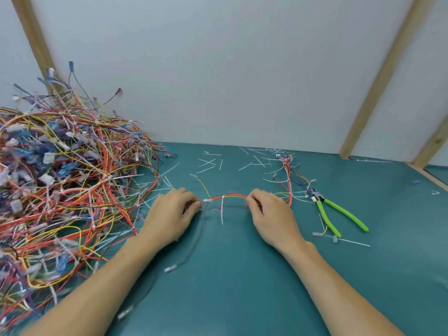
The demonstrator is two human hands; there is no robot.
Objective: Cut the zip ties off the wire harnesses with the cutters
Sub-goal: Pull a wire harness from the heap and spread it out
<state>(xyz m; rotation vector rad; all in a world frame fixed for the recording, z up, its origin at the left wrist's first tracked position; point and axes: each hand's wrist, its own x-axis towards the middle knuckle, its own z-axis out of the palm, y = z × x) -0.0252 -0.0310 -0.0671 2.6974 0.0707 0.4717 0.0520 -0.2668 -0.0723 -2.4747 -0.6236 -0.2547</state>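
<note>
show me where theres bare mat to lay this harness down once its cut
Bare mat lies between the forearms, in front of the left hand and right hand. More lies right of the cutters, toward the wooden rail. Crowded: the harness pile on the left, and the cut ties along the wall.

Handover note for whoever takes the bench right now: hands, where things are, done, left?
Left hand and right hand each pinch one end of a red-and-yellow wire harness stretched between them above the teal mat.
A white zip tie is still on it, tail hanging down.
Green-handled cutters lie on the mat to the right, untouched.
Done: loose white cut ties scattered at the back; one harness laid aside near the cutters.
Left: cut this tie, then work through the big tangled pile of multicoloured harnesses on the left.
</note>
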